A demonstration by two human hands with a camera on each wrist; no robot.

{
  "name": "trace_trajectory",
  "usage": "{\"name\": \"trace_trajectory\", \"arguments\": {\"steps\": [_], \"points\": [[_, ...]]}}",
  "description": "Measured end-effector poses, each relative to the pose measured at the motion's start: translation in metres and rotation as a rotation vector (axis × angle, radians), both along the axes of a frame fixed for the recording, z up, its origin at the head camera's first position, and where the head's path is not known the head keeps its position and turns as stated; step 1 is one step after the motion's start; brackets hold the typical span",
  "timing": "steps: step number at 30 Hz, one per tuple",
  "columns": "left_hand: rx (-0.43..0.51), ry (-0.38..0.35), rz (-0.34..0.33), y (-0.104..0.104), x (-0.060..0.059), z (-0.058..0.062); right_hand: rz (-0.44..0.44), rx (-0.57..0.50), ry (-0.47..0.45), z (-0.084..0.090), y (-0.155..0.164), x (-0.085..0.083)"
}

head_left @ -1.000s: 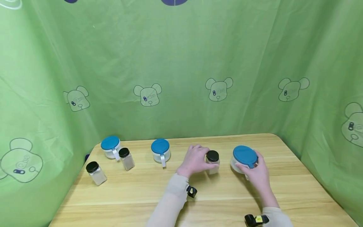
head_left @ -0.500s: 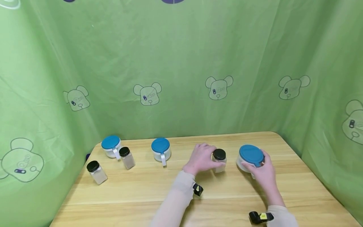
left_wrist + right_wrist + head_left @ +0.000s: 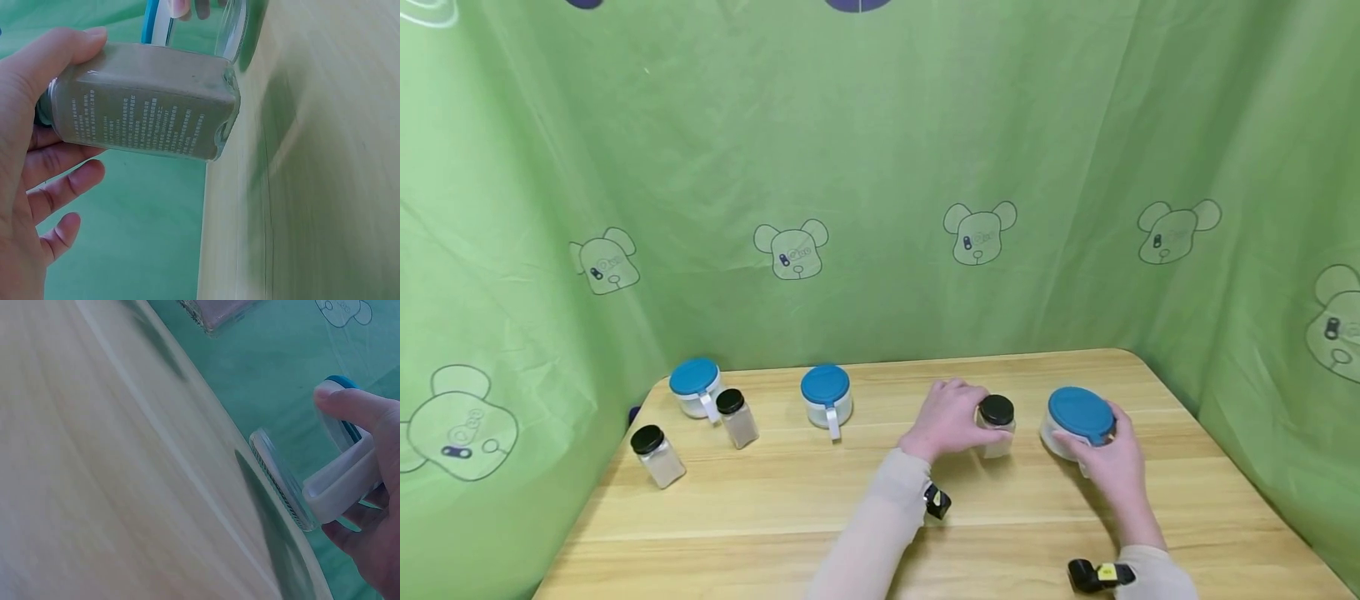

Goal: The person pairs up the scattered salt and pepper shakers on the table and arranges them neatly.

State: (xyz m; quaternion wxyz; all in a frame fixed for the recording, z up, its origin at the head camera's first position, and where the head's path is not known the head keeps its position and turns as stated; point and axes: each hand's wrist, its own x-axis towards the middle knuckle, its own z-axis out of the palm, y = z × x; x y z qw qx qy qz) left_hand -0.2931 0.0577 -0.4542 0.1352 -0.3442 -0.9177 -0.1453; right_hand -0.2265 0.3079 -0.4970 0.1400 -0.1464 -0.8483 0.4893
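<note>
The left hand (image 3: pixel 946 419) pinches a glass jar (image 3: pixel 997 410) near its black lid, thumb and fingers curled around the top while the outer fingers sit loose; this high grip probably leaves the base free to be set down. The jar hangs nearly upright just above the tabletop (image 3: pixel 820 517). To its right, apart from it, the right hand (image 3: pixel 1116 458) is curled around a blue-lidded pot (image 3: pixel 1081 411), thumb and fingers on either side, with the handle lying toward the palm, likely for a steady, level hold; whether its base touches the wood I cannot tell. Two more pots, middle (image 3: pixel 826 385) and far left (image 3: pixel 694 377), have handles facing the person, perhaps for easy reach, with two spice jars (image 3: pixel 739 425) (image 3: pixel 662 463) near the far-left one. Rows of small white characters, apparently Chinese, cover the held jar's side, too fine to read; lettering on the curtain's bear heads (image 3: pixel 795 252) is likewise unclear.
</note>
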Motion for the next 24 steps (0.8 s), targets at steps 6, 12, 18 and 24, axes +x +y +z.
{"name": "trace_trajectory", "arguments": {"steps": [6,12,18,24], "points": [[0.004,-0.008,0.001,0.006,-0.001,0.0,-0.025,0.0,-0.031,-0.001,0.007,0.001],[-0.001,-0.013,0.001,0.009,-0.003,0.002,-0.04,0.02,-0.037,-0.003,0.013,0.0],[-0.002,-0.017,-0.006,0.013,-0.005,0.002,-0.045,0.035,-0.045,-0.003,0.017,0.0],[-0.022,-0.037,-0.005,0.016,-0.005,0.005,-0.04,0.013,-0.065,-0.006,0.023,-0.001]]}}
